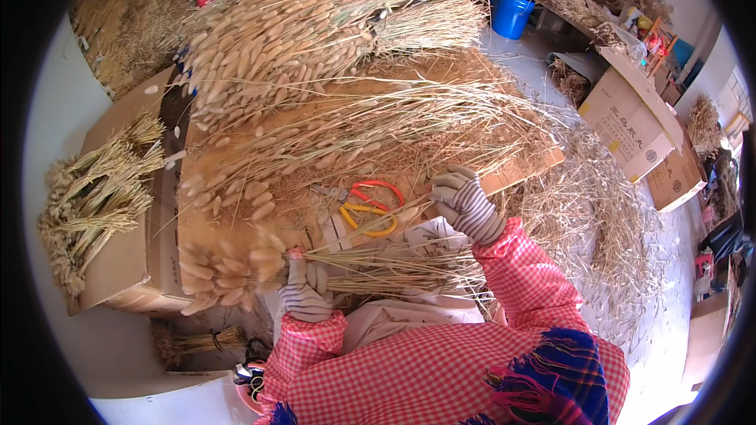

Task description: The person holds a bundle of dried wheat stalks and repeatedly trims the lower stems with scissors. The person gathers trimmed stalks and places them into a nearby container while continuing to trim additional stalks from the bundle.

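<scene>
My left hand (304,292), in a striped knit glove, grips a bunch of dried bunny-tail grass (227,274) by its stems near the front edge of the board. The fluffy heads point left, and the stems (390,265) fan out to the right over my lap. My right hand (463,203), gloved the same way, is by the board's right front edge with its fingers bent. Whether anything is between those fingers is hidden. Between my hands lie hand cutters (369,206) with one red and one yellow handle. A loose layer of grass stalks (378,112) is spread behind them.
A large heap of bunny-tail grass (277,35) covers the back of the wooden board (525,171). Tied bundles (112,183) rest on a cardboard box (118,265) at left. Straw litters the floor (590,218) at right, near printed cartons (629,118) and a blue bucket (511,9).
</scene>
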`<state>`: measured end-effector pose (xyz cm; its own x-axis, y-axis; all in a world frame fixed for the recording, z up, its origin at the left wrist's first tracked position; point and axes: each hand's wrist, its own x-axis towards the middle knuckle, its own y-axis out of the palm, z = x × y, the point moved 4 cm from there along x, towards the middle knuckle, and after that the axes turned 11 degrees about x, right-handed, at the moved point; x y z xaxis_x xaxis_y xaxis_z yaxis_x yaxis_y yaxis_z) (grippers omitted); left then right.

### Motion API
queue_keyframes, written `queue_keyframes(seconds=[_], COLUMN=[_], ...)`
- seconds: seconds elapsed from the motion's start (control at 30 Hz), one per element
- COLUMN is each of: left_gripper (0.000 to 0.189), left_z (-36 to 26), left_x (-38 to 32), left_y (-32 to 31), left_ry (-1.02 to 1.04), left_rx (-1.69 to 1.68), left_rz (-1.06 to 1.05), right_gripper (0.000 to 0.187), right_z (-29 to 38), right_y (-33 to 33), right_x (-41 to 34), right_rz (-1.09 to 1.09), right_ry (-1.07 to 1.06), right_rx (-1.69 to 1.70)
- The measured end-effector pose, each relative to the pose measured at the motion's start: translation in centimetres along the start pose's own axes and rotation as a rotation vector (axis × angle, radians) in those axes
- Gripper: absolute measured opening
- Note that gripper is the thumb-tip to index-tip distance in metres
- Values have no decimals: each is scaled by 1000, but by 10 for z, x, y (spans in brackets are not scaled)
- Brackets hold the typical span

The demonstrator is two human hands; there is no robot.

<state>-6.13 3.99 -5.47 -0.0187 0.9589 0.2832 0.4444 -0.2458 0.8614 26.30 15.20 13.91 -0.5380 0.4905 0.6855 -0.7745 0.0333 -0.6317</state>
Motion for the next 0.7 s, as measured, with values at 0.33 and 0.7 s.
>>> queue_keyframes(seconds=[0.33,0.7], left_gripper=[33,35], left_z=[-2,-24], left_x=[2,3], left_y=[4,48], left_ry=[-2,-87], left_rx=[34,673], left_rz=[5,-313], right_gripper=[18,23], right_z=[-31,-75], right_y=[-34,-103], right_x=[0,2], right_rz=[62,344], right_ry=[14,398], right_rx=[-525,-1067])
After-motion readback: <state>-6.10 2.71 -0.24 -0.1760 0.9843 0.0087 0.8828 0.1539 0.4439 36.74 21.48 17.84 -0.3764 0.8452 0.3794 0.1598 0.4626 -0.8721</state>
